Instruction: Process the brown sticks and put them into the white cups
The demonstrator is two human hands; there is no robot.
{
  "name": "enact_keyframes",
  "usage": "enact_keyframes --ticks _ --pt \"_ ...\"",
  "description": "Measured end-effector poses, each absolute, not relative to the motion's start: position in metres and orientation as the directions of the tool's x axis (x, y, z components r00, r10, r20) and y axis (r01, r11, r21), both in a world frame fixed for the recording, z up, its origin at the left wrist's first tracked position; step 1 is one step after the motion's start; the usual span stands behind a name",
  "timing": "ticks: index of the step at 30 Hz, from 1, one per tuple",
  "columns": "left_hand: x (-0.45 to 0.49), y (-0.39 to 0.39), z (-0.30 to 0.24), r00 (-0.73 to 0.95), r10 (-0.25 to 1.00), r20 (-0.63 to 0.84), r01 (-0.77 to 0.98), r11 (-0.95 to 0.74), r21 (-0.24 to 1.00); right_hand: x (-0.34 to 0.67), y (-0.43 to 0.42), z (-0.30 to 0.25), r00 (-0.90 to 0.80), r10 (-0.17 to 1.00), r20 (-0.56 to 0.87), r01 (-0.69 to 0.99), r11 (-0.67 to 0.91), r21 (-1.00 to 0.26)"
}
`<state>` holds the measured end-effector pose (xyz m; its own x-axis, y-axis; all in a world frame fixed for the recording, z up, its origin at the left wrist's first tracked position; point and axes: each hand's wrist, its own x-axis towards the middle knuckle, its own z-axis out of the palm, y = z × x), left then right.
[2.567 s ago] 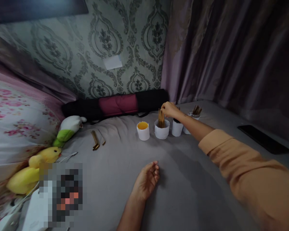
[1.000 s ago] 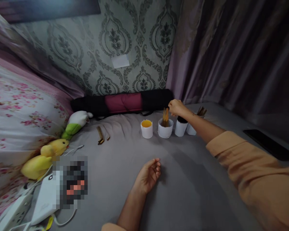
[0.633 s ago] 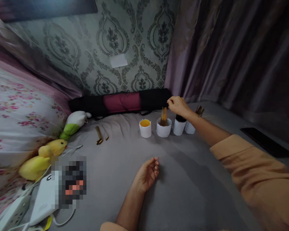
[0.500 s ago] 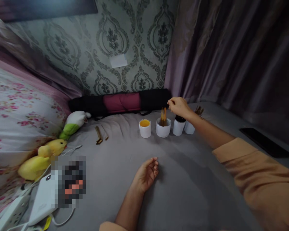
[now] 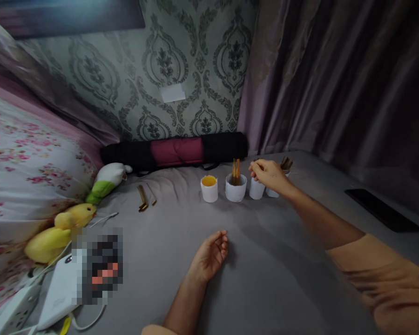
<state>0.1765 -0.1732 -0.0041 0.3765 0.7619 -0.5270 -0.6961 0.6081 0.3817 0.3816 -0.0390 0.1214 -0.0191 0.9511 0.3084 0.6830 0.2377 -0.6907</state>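
My right hand (image 5: 269, 176) is over the third white cup (image 5: 256, 190), its fingers pinched together. Whatever is between the fingertips, if anything, cannot be made out. Just left of it stands a wider white cup (image 5: 235, 191) with several thin sticks (image 5: 236, 171) upright in it. Further left is a white cup (image 5: 209, 191) with a yellow-orange inside. Behind my right wrist, a fourth white container (image 5: 273, 191) is partly hidden, with brown sticks (image 5: 286, 163) showing above it. My left hand (image 5: 212, 255) rests palm up on the grey sheet, fingers loosely curled and holding nothing.
Brass-coloured bent rods (image 5: 142, 198) lie left of the cups. A black and maroon roll bag (image 5: 176, 152) runs along the wall. Plush toys (image 5: 52, 242), a white device (image 5: 61, 288) and cables are at left. A dark phone-like slab (image 5: 382, 209) lies at right.
My right hand has come down and slightly right, from above the cups to the rim of the third one, now covering its dark opening. My left hand has stayed put.
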Motion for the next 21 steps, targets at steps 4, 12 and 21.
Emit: enact_keyframes --ticks 4,12,21 --pt "0.176 -0.173 -0.006 0.381 0.766 -0.518 -0.700 0.605 0.379 0.382 -0.053 0.100 -0.041 0.969 0.245 0.636 0.214 -0.741" --pt "0.176 -0.172 -0.007 0.384 0.755 -0.532 -0.698 0.614 0.368 0.366 -0.079 0.043 -0.096 0.989 0.115 0.563 0.149 -0.813" --pt "0.177 -0.173 -0.003 0.376 0.755 -0.537 -0.691 0.614 0.380 0.322 -0.098 0.016 -0.149 0.984 0.093 0.504 0.156 -0.849"
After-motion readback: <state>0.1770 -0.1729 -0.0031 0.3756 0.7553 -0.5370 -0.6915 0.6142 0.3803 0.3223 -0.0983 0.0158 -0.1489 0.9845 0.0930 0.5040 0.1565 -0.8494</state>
